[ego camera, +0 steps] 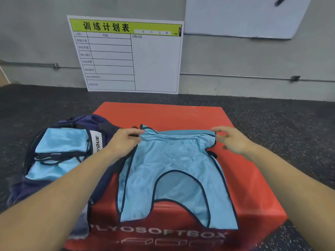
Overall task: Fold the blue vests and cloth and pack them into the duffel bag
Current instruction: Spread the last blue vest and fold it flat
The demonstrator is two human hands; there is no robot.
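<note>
A grey concrete wall (pixel 36 33) is seen at the far side, above a dark speckled rubber floor (pixel 272 115). A white training-plan board with a lime header (pixel 126 55) is leaned against the wall, and a second plain whiteboard (pixel 244 17) is cut off at the top right. A red vinyl soft plyo box (pixel 253 187) is set on the floor, its near face partly out of view at the bottom. A glossy, wrinkled light-blue vest with dark piping (pixel 172 169) is spread flat on the box top, its arched neckline toward the near edge. The far left corner of the vest is pinched by the left hand (pixel 125 140), thumb and fingers curled onto the fabric. The right hand (pixel 232 140) is held at the far right corner with fingers extended and slightly spread; contact cannot be judged because of blur. An open navy fabric duffel bag (pixel 101 124) is placed at the left, touching the box, with folded light-blue cloth (pixel 59 142) and dark cords inside. Bare red surface is left at the far and right edges.
</note>
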